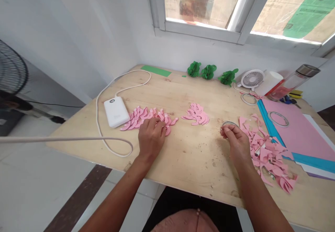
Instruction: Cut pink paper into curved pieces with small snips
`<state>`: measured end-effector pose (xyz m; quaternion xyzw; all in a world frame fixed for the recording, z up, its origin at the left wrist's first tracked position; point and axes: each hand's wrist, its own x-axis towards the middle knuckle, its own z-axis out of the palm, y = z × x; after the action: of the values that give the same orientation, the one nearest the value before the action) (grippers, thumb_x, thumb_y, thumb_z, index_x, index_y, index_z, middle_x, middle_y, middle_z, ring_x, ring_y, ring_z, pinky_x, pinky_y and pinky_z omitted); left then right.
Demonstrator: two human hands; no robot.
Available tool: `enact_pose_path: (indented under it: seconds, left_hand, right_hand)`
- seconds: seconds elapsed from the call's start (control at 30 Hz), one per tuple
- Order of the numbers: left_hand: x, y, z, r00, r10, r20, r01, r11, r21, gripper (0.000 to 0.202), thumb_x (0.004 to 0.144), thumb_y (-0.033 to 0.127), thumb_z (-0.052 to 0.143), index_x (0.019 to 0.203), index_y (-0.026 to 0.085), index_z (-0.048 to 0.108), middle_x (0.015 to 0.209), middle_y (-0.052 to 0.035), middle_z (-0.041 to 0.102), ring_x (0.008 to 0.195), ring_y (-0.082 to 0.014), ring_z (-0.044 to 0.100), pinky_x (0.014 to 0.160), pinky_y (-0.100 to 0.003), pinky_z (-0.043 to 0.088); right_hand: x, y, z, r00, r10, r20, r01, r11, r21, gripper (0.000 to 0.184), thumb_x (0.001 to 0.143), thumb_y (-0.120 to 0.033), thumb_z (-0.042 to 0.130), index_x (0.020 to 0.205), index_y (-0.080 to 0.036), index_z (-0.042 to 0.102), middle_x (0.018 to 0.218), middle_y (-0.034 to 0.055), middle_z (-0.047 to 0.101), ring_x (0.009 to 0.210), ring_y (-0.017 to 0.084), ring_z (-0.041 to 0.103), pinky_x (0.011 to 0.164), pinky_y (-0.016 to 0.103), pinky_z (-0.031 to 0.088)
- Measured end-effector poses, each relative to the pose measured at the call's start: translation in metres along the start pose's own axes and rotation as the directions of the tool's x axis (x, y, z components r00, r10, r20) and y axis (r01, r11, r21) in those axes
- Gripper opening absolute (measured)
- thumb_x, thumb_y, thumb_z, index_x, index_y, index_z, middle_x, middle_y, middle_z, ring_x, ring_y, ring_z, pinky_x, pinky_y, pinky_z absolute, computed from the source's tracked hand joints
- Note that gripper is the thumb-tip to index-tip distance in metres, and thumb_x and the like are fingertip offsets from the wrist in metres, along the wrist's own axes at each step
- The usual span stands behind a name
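Note:
My left hand (151,137) is over the right end of a row of overlapping pink paper cutouts (136,118). Its fingers curl down onto one of them, with the fingertips partly hidden. Small pale bits show along the edges of several cutouts. To the right, my right hand (237,137) is closed in a pinch just above the table; whatever sits between thumb and finger is too small to make out. Right behind those fingers shows the rim of a tape roll (230,122). A smaller pile of curved pink cutouts (196,114) lies between both hands.
Pink paper scraps (269,151) spread beside my right forearm. Farther right lie pink sheets (309,127) with another tape roll (278,119). A white power bank (116,111) and its cable are at left. Green paper shapes (208,72), a small fan (252,79) and a bottle (293,82) stand behind.

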<state>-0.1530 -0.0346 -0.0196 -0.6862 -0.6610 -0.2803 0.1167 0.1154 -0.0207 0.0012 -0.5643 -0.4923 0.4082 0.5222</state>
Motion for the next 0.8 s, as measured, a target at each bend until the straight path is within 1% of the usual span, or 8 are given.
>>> enact_pose_path:
  seconds: [0.1,0.17,0.27,0.47,0.57,0.67,0.73,0.8]
  left_hand:
    - [0.000,-0.001,-0.001,0.997,-0.025,-0.066,0.025,1.000,0.002,0.018,0.079,0.020,0.049,0.091,0.018,0.062,0.107,-0.0113,0.060,0.108,-0.0290,0.047,0.090,-0.042,0.035]
    - [-0.001,-0.004,0.003,1.000,-0.013,-0.012,0.013,1.000,-0.007,0.022,0.079,0.021,0.048,0.097,0.018,0.061,0.112,-0.0119,0.059,0.111,-0.0288,0.047,0.092,-0.043,0.035]
    - [-0.004,-0.010,0.013,0.991,0.046,0.127,-0.037,0.997,-0.075,0.021,0.080,0.021,0.045,0.092,0.017,0.062,0.103,-0.0103,0.063,0.102,-0.0249,0.054,0.088,-0.038,0.041]
    - [-0.006,-0.012,0.016,0.992,0.078,0.104,-0.069,0.994,-0.081,0.021,0.080,0.024,0.048,0.092,0.018,0.064,0.102,-0.0074,0.066,0.105,-0.0266,0.053,0.090,-0.041,0.041]
    - [-0.004,-0.005,0.012,0.991,0.115,0.064,-0.110,0.990,-0.086,0.020,0.081,0.023,0.048,0.090,0.020,0.064,0.103,-0.0059,0.066,0.112,-0.0281,0.049,0.093,-0.044,0.038]
    - [0.001,0.009,0.010,0.989,0.139,0.044,-0.131,0.980,-0.147,0.019,0.081,0.021,0.046,0.087,0.019,0.064,0.100,-0.0069,0.067,0.110,-0.0262,0.051,0.094,-0.043,0.038]
    - [0.007,0.023,0.012,0.979,0.171,0.109,-0.143,0.964,-0.223,0.019,0.082,0.021,0.045,0.083,0.019,0.064,0.091,-0.0061,0.067,0.097,-0.0229,0.056,0.089,-0.038,0.042]
    - [0.015,0.037,0.017,0.964,0.179,0.198,-0.130,0.963,-0.238,0.018,0.080,0.021,0.046,0.085,0.018,0.063,0.090,-0.0070,0.067,0.091,-0.0231,0.058,0.083,-0.037,0.044]
  right_hand:
    - [0.000,-0.001,0.000,1.000,0.006,-0.014,-0.006,1.000,0.016,0.015,0.076,-0.033,0.059,0.076,-0.018,0.063,0.072,0.0019,0.059,0.068,0.014,0.051,0.066,0.028,0.038]
    - [0.000,0.000,-0.001,0.999,0.015,-0.040,-0.014,0.999,0.030,0.015,0.076,-0.033,0.060,0.076,-0.018,0.063,0.072,0.0020,0.059,0.068,0.014,0.051,0.066,0.028,0.038]
    - [0.002,0.001,-0.002,0.995,0.010,-0.096,-0.001,0.996,0.090,0.016,0.074,-0.033,0.062,0.075,-0.017,0.063,0.070,0.0014,0.059,0.066,0.013,0.051,0.064,0.027,0.039]
    - [0.010,-0.001,-0.006,0.969,-0.016,-0.246,0.089,0.953,0.289,0.012,0.069,-0.028,0.065,0.070,-0.017,0.063,0.065,-0.0007,0.059,0.059,0.010,0.050,0.057,0.024,0.037]
    - [0.013,-0.004,-0.010,0.951,-0.026,-0.308,0.137,0.929,0.343,0.010,0.068,-0.025,0.065,0.067,-0.016,0.062,0.064,-0.0010,0.058,0.058,0.009,0.049,0.055,0.022,0.037]
    - [0.015,-0.009,-0.016,0.930,-0.047,-0.366,0.195,0.904,0.380,0.008,0.067,-0.023,0.065,0.067,-0.015,0.062,0.064,-0.0015,0.057,0.058,0.008,0.050,0.054,0.021,0.037]
    - [0.015,-0.013,-0.020,0.915,-0.056,-0.400,0.230,0.887,0.401,0.007,0.067,-0.022,0.065,0.068,-0.016,0.062,0.064,-0.0020,0.057,0.057,0.008,0.050,0.054,0.021,0.038]
    - [0.015,-0.018,-0.025,0.905,-0.057,-0.421,0.250,0.873,0.419,0.007,0.067,-0.022,0.065,0.068,-0.016,0.062,0.064,-0.0024,0.057,0.057,0.008,0.050,0.053,0.021,0.039]
